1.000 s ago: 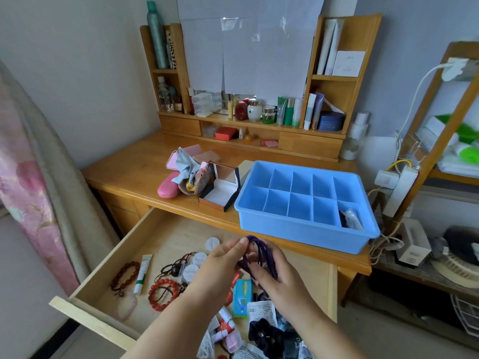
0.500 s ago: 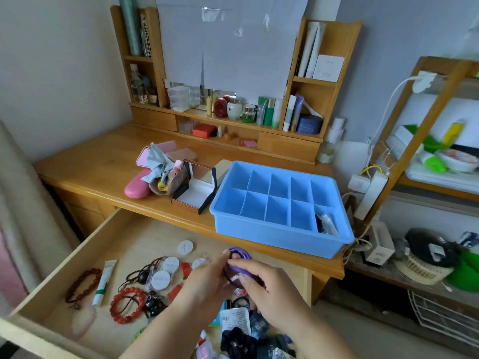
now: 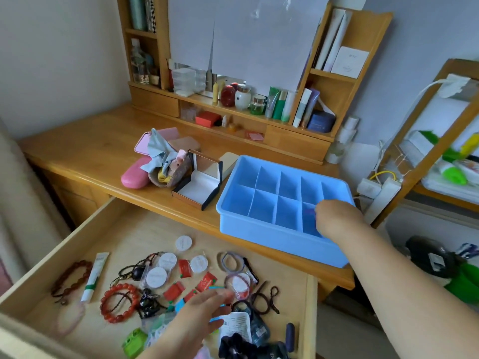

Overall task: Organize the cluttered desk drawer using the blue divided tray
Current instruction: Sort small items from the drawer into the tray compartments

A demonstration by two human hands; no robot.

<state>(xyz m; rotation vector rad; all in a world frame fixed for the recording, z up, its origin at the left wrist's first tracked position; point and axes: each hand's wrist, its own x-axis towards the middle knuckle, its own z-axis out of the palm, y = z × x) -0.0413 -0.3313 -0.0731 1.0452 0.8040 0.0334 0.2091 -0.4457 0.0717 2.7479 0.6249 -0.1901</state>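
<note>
Reaching into the blue divided tray [image 3: 272, 230] on the desktop, the right hand [image 3: 337, 216] hides its fingers; grip state cannot be determined. The left hand [image 3: 202, 310], fingers spread, hovers over drawer [image 3: 108, 229] clutter. Risk: snagging tangled hair ties [image 3: 233, 263].

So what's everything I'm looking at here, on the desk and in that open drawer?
divided tray: one, blue, on desk edge, right
jewellery box: one, open, dark with white lining, left of tray
glasses case: one, pink, desk left
bead bracelet: one, red, in drawer
tube: one, white and green, drawer left
round lids: several, white, drawer middle
hair ties: several, drawer right
left hand: over drawer clutter, blurred
right hand: over tray's near right compartments
</note>
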